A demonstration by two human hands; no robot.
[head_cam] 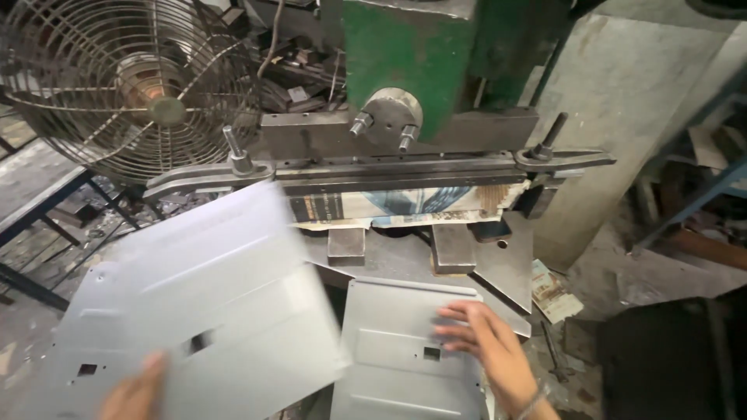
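My left hand (134,395) grips the near edge of a large grey sheet-metal panel (202,295) with small cut-outs; the panel is tilted and blurred at the left. My right hand (486,346) lies flat, fingers spread, on a second grey sheet-metal panel (397,342) with a small square hole, resting below the press. A green press machine (412,54) stands behind, with a long steel blade bar (389,167) across its front.
A round wire-caged fan (128,82) stands at the upper left. Two steel blocks (346,243) sit under the bar beside printed paper (405,204). A grey concrete pillar (622,117) rises at the right, with scraps on the floor and a blue frame (700,198).
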